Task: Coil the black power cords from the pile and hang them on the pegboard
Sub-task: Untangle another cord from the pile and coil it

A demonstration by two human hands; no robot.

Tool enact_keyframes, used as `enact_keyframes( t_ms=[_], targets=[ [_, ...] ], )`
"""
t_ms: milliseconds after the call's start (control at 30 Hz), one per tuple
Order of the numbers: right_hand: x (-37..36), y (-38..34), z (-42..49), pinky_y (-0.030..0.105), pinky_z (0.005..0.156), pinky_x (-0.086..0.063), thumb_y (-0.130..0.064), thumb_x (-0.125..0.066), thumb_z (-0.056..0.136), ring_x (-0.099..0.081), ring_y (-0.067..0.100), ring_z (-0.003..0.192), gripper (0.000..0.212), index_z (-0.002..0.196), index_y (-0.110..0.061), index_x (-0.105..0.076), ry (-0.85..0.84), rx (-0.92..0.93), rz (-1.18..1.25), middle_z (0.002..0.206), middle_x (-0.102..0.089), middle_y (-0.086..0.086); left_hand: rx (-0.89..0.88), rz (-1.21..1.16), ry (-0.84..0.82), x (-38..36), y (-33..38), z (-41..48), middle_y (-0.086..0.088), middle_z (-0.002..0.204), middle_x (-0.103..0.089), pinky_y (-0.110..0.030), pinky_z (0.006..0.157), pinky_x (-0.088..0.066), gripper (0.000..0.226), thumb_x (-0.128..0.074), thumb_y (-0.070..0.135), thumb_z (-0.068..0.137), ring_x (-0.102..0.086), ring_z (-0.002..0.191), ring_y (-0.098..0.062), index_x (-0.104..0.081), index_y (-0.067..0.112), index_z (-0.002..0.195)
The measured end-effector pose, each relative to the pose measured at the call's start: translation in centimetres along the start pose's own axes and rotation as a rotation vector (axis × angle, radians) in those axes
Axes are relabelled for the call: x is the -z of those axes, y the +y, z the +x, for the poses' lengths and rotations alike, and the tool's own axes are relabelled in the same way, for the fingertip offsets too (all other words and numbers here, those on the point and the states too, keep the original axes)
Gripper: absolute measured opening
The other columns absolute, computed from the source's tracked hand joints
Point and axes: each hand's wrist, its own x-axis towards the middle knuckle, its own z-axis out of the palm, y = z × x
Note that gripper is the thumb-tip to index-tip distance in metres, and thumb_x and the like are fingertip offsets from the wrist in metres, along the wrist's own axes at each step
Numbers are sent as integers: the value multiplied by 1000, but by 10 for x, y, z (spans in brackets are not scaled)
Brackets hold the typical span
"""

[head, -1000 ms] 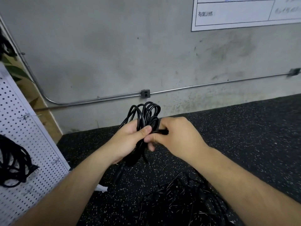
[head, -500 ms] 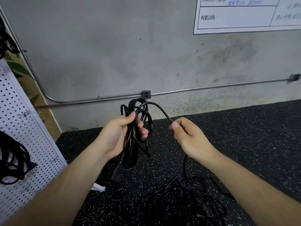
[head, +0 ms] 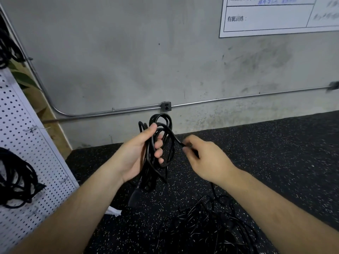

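Gripping the coil (head: pixel 150 173) in the left hand (head: pixel 135 154), pinching the trailing cord (head: pixel 176 139) with the right hand (head: pixel 207 158); could snag on the pile (head: pixel 211 222) and loosen loops if yanked

Single view, wide-angle and head-worn, facing forward and down toward the wall (head: pixel 128 52). Near the lens: left hand (head: pixel 135 154) and right hand (head: pixel 207 160); pegboard (head: pixel 22 143) at left edge.

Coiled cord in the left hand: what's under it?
A black plug dangles from the coiled cord, over the speckled black floor. A white scrap lies lower left, partly hidden by the left forearm. The floor behind that arm is covered.
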Motion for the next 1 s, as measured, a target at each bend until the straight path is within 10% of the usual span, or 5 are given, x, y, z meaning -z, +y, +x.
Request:
enact_keyframes(
  t_ms=[200, 367, 567, 767, 1000],
  targets=[
    [9, -23, 2, 33, 112, -35, -36, -80, 74, -27, 13, 143, 106, 158, -33, -14, 55, 93, 10, 159, -21, -6, 113, 314, -187, -10, -6, -9, 1, 59, -37, -24, 39, -36, 30, -72, 33, 91, -33, 40, -10, -54, 10, 89],
    [8, -23, 5, 29, 89, -47, -12, -68, 78, -58, 16, 106, 35, 111, -23, -69, -2, 195, -51, 109, -65, -9, 165, 584, -268, -9, -10, -11, -5, 52, -45, -27, 45, -41, 20, -71, 3, 81, -41, 40, -14, -55, 9, 92],
    [20, -17, 9, 20, 56, -42, -24, -76, 84, -65, 10, 70, 10, 83, -21, -66, -75, -282, 279, 75, -69, -8, -415, 1612, 329, -13, -15, -2, 17, 92, -58, -30, 70, -40, 13, -63, 30, 91, -61, 87, -12, -57, 33, 102],
    [33, -27, -2, 28, 65, -58, -4, -77, 80, -76, 26, 81, 21, 68, -12, -62, -333, -460, 913, 82, -70, 15, -379, 1487, 362, 8, -27, 19, 16, 83, -52, -32, 67, -33, 18, -60, 18, 90, -55, 85, -16, -50, 33, 92],
    [23, -31, -6, 34, 84, -55, -11, -71, 81, -63, 19, 68, 21, 61, -16, -67, -394, -462, 1296, 68, -61, 1, -393, 1241, 260, 26, -32, 33, 15, 75, -66, -27, 61, -40, 27, -61, 9, 91, -63, 74, -5, -55, 33, 81]
  ],
)
